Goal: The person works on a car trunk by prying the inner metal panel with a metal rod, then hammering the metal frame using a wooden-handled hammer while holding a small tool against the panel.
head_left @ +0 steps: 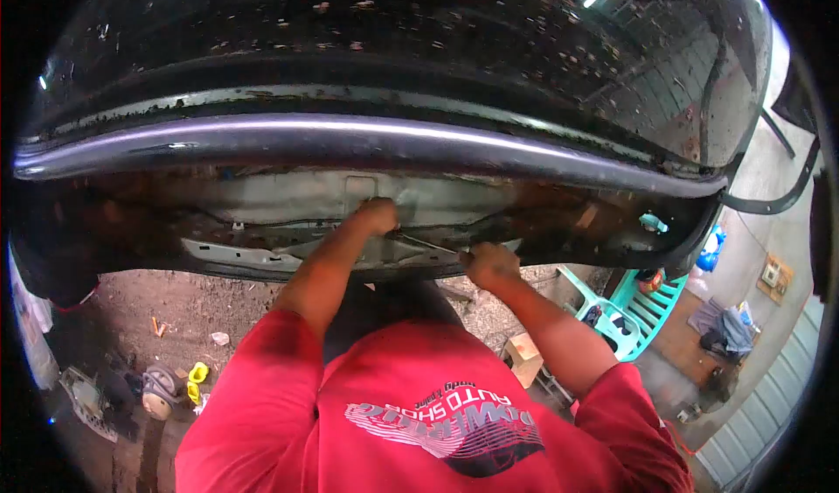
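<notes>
My right hand [491, 264] is closed around one end of a thin metal rod-like tool [428, 244], whose exact kind I cannot make out. The rod slants up and left toward my left hand [377, 215]. That hand is closed against the pale metal panel [446, 194] of a dark car's body, its fingertips hidden. Whether it grips the rod's far end or something else does not show. Beneath both hands runs the car's lower edge, with a bare whitish strip [232, 253] on the left. A dark cable [293, 223] lies along the panel.
Overhead curves the dirt-flecked dark car panel with a shiny edge [332, 126]. A turquoise plastic chair [651, 305] stands at right, beside a cloth heap [730, 329]. A cardboard box [523, 359] is near my right arm. Yellow items [197, 379] lie on the floor at left.
</notes>
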The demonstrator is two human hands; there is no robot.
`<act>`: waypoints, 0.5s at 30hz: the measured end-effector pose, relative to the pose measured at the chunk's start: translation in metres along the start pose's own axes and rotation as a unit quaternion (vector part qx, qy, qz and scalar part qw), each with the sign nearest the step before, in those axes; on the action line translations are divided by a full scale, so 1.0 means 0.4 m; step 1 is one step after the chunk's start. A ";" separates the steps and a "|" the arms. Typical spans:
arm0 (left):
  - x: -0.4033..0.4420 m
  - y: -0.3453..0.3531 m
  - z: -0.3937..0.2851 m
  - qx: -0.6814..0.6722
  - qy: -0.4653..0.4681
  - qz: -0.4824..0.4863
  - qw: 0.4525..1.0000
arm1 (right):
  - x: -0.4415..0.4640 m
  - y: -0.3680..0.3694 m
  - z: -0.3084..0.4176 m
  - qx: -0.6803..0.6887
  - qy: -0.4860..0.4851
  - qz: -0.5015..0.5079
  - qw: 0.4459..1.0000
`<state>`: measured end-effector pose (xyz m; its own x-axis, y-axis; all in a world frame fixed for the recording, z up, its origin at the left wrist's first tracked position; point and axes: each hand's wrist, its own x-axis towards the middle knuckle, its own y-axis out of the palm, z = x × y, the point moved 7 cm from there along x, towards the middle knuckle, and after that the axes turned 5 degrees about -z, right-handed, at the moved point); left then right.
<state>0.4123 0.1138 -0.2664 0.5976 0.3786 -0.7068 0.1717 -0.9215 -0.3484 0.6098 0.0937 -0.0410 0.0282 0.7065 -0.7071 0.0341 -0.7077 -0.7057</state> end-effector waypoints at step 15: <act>0.126 0.187 0.097 -0.008 0.011 0.026 1.000 | 0.242 -0.047 -0.114 0.195 -0.189 0.132 0.953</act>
<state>0.4249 0.0673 -0.3521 0.6234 0.3278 -0.7099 0.1521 -0.9414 -0.3011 0.6575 0.1755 -0.0942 -0.3806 0.5039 -0.7754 -0.2999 -0.8604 -0.4120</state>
